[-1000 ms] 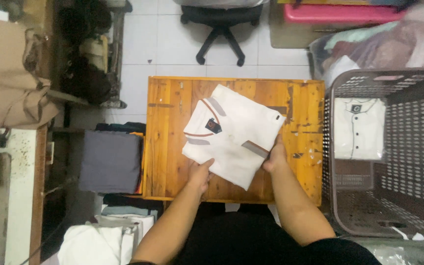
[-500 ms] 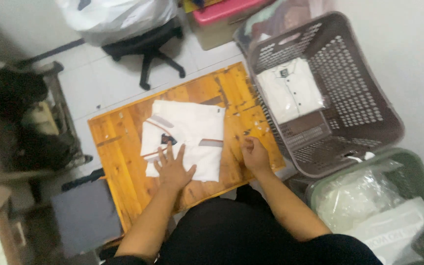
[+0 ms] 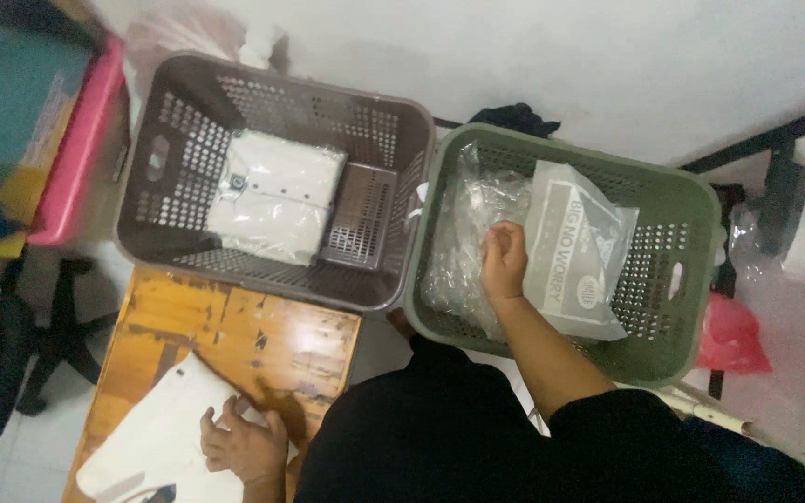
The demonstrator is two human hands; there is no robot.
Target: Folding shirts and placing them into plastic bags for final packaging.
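Two baskets are sitting side by side. Left hand is pressing, fingers curled, on one white shirt on the wooden table; above it, the brown basket is holding one folded shirt. Right hand is pinching a grey plastic bag inside the green basket.

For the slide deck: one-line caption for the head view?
Right hand reaches a plastic bag in the green basket; left hand rests on a white shirt.

Two baskets, two folded shirts, one printed bag.
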